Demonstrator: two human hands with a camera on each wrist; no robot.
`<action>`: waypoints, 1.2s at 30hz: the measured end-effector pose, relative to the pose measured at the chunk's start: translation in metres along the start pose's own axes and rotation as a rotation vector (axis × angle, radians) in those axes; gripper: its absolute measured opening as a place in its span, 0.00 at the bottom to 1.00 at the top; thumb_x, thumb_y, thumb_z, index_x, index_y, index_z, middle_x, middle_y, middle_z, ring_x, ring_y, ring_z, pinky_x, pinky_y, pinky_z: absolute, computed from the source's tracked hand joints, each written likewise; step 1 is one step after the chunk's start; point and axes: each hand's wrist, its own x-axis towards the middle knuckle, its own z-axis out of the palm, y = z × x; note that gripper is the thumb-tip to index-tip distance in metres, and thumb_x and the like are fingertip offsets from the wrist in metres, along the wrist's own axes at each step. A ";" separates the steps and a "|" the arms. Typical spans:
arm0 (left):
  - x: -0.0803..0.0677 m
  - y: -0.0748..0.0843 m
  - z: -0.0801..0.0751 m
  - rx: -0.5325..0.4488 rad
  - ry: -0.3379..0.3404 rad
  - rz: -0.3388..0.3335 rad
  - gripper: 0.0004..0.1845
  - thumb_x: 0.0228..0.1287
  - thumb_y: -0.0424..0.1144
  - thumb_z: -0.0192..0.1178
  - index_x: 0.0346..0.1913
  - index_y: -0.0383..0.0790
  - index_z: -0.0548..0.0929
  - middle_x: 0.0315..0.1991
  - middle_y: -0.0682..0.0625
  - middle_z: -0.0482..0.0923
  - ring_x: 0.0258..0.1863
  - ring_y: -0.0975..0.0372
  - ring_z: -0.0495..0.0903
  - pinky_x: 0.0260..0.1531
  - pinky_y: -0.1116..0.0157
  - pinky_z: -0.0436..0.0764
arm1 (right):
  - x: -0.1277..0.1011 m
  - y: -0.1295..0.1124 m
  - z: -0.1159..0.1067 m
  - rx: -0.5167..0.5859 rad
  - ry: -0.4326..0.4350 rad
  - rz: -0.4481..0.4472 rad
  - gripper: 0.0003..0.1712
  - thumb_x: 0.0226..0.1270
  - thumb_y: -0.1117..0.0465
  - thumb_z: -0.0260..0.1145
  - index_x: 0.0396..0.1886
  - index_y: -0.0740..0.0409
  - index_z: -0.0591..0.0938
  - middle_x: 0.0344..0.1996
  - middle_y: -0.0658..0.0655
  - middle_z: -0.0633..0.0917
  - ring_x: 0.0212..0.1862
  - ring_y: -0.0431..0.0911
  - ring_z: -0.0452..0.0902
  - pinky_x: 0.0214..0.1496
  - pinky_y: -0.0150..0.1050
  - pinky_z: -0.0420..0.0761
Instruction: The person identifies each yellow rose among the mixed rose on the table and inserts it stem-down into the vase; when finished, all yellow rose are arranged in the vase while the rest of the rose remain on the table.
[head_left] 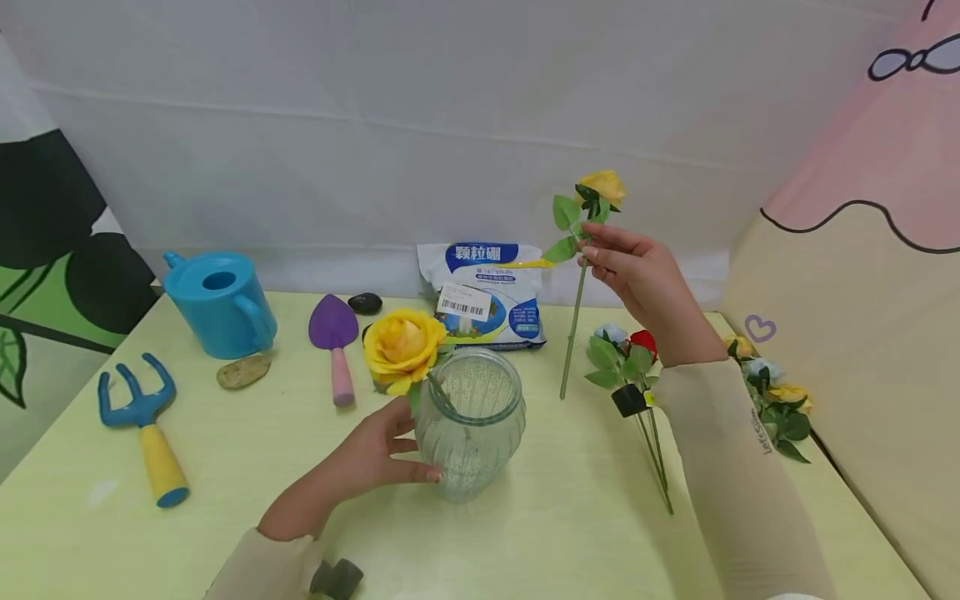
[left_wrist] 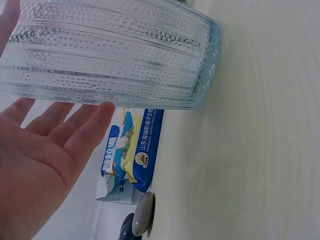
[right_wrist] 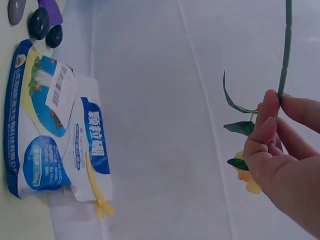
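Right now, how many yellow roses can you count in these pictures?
4: one in the vase, one held up by the right hand, two in the bunch at the table's right edge; more may be hidden.

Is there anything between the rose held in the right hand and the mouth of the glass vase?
Partly. A yellow rose already leans out of the glass vase at its left rim. Otherwise nothing stands between the mouth and the held rose, which the right hand pinches. The left hand steadies the vase.
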 end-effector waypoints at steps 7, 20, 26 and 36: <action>0.000 0.001 0.000 0.019 0.006 -0.006 0.42 0.45 0.37 0.73 0.63 0.33 0.63 0.59 0.37 0.67 0.56 0.45 0.70 0.49 0.59 0.78 | 0.009 -0.010 0.032 0.103 0.049 -0.052 0.22 0.60 0.74 0.62 0.55 0.70 0.75 0.38 0.56 0.80 0.36 0.45 0.77 0.38 0.30 0.77; 0.000 0.004 0.001 0.027 0.000 0.017 0.41 0.46 0.36 0.73 0.62 0.31 0.63 0.58 0.36 0.68 0.55 0.45 0.70 0.48 0.58 0.78 | 0.002 -0.002 0.072 -0.066 0.009 -0.131 0.20 0.61 0.73 0.61 0.53 0.61 0.79 0.39 0.55 0.82 0.44 0.46 0.77 0.48 0.35 0.77; 0.000 0.003 0.000 0.015 -0.002 0.010 0.42 0.46 0.37 0.73 0.63 0.32 0.63 0.58 0.37 0.68 0.56 0.44 0.70 0.49 0.57 0.77 | -0.011 0.003 0.085 -0.160 -0.123 -0.203 0.17 0.57 0.74 0.65 0.48 0.62 0.81 0.39 0.56 0.83 0.43 0.50 0.78 0.48 0.39 0.79; -0.001 0.003 0.000 0.016 -0.003 0.003 0.43 0.46 0.37 0.73 0.64 0.32 0.61 0.58 0.36 0.68 0.56 0.44 0.70 0.49 0.56 0.77 | -0.026 0.020 0.092 -0.213 -0.466 -0.302 0.14 0.55 0.75 0.65 0.43 0.70 0.80 0.38 0.58 0.84 0.40 0.51 0.80 0.42 0.44 0.81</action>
